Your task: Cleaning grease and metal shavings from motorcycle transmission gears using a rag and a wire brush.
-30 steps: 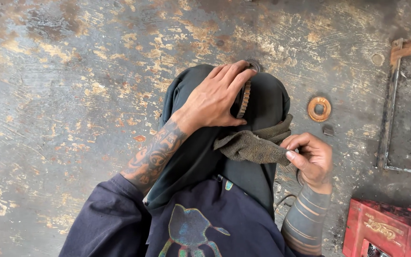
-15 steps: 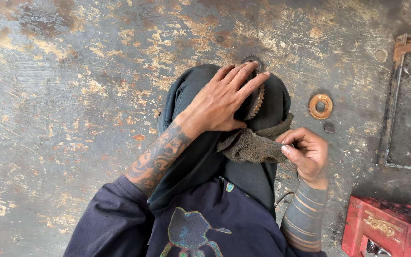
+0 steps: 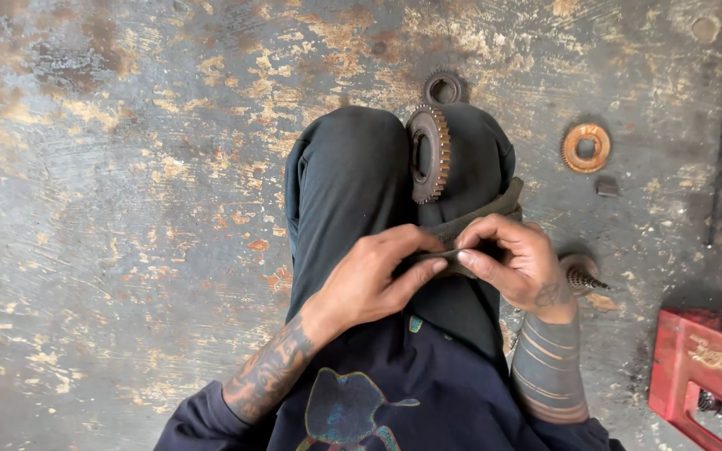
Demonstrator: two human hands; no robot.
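Both hands have come together on the cloth (image 3: pixel 461 234) over the lap: left hand (image 3: pixel 369 280) and right hand (image 3: pixel 511 263) each pinch its edge. Uncovered now, a toothed gear (image 3: pixel 428 154) stands between the knees. An orange ring (image 3: pixel 586 148) lies on the floor (image 3: pixel 127 167); a red crate (image 3: pixel 708 376) sits right.

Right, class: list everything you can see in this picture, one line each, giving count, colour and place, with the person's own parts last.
gear wheel: one, rusty brown, on edge between the knees
small gear: one, dark, on the floor beyond the knees
ring washer: one, orange-rust, floor at right
small block: one, grey, below the washer
threaded part: one, grey, floor beside the right hand
crate: one, red, lower right
cloth: one, olive, on the lap
left hand: pinching the cloth
right hand: pinching the cloth
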